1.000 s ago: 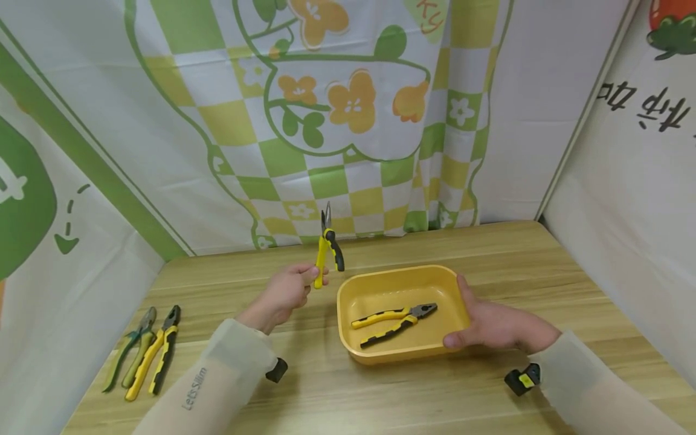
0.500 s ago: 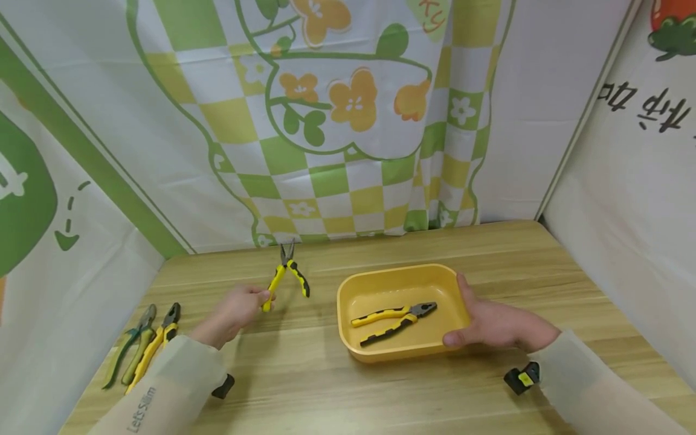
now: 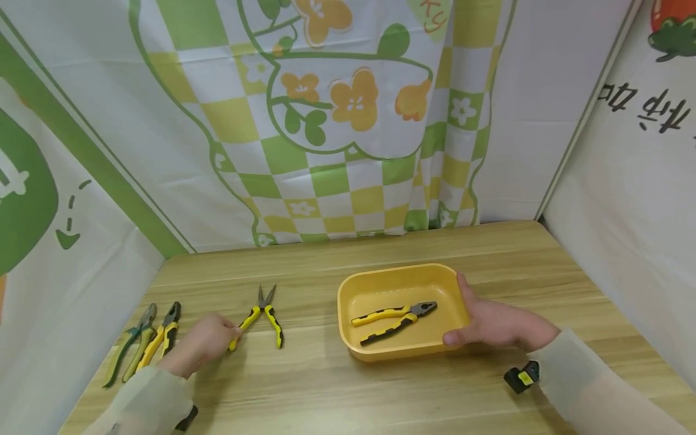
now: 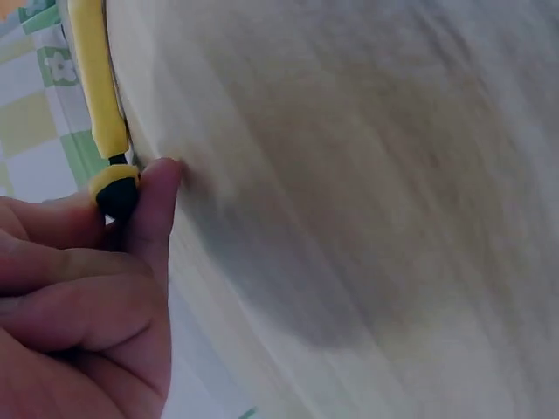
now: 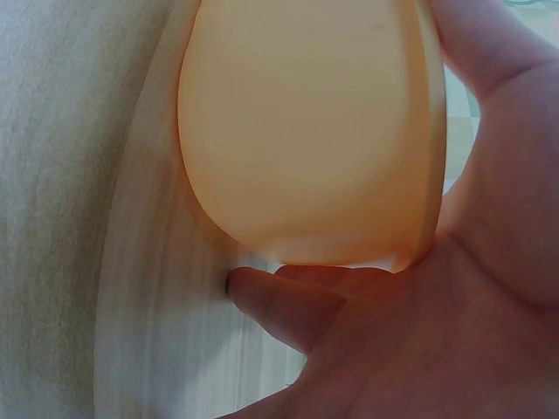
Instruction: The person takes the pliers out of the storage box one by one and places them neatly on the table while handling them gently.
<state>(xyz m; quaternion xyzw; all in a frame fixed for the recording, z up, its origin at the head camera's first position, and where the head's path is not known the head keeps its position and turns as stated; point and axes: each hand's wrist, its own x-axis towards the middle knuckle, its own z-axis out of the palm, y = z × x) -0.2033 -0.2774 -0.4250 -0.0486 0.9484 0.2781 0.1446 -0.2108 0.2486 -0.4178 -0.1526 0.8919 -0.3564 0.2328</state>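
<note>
My left hand [image 3: 209,338] pinches one handle end of yellow-and-black needle-nose pliers [image 3: 264,305] between thumb and fingertip. The pliers' handles are spread, their tips pointing away; whether they touch the table, I cannot tell. In the left wrist view, the pinched grip [image 4: 103,96] runs upward from the fingers. A yellow plastic bin [image 3: 348,347] stands to the right, and my right hand [image 3: 500,326] holds its right end, thumb at the near corner, fingers round the far one. Inside it lie yellow-and-black combination pliers [image 3: 402,320].
Left of my left hand lie green-handled pliers [image 3: 136,341] and another yellow-and-black pair [image 3: 165,329], partly hidden by the wrist. The wooden table [image 3: 304,393] ends at a patterned cloth [image 3: 348,181] behind, with fabric walls on both sides.
My left hand has carried the needle-nose pliers left and toward me, from beside the bin down to near the table. The right hand and bin have stayed put.
</note>
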